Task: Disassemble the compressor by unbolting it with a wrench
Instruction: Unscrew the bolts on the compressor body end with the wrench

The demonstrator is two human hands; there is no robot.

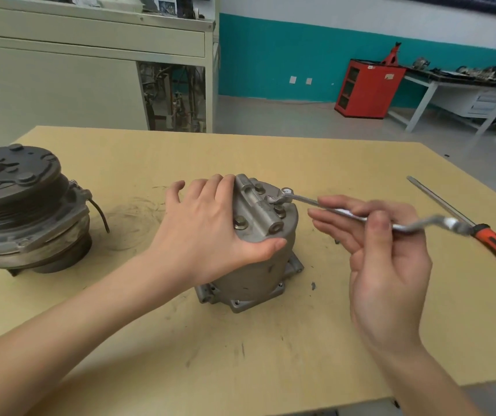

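Note:
A grey metal compressor body [255,265] stands upright in the middle of the table, its bolted end cover facing up. My left hand [210,226] grips the cover's left side, thumb along its near rim. A silver offset ring wrench [346,213] reaches from the right, its ring end [285,193] sitting over a bolt at the far side of the cover. My right hand [382,244] pinches the wrench's shaft between thumb and fingers, palm up. Other bolt heads [239,222] show on the cover.
A second compressor part with a dark clutch pulley [18,202] sits at the table's left edge. A screwdriver with an orange-black handle [481,232] lies at the right. The table is covered with tan cardboard [270,340]. A cabinet, a red cart and a bench stand beyond.

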